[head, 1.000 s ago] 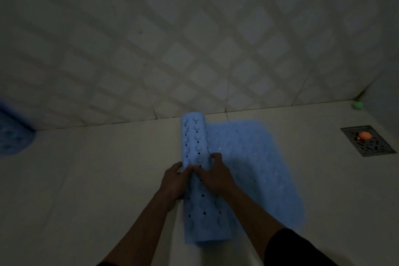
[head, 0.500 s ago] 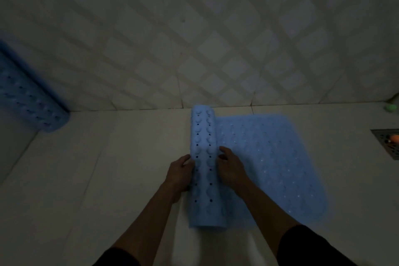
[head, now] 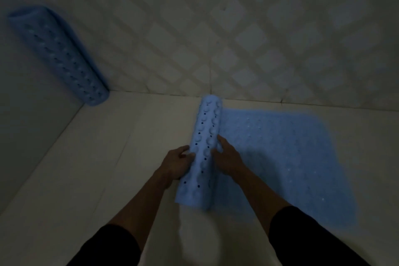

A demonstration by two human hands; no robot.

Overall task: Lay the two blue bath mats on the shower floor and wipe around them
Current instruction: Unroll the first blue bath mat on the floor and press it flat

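While the left hand (head: 178, 163) curls against the roll's left side and the right hand (head: 226, 157) presses its right side, the half-unrolled mat (head: 280, 157) lies between them. Its rolled part runs from the person toward the wall (head: 237, 28); the flat part spreads right over the pale floor (head: 97, 168). A second mat (head: 60, 56), rolled, leans in the left corner.

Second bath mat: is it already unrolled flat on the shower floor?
No, the second bath mat is rolled up, propped in the left corner against the wall.
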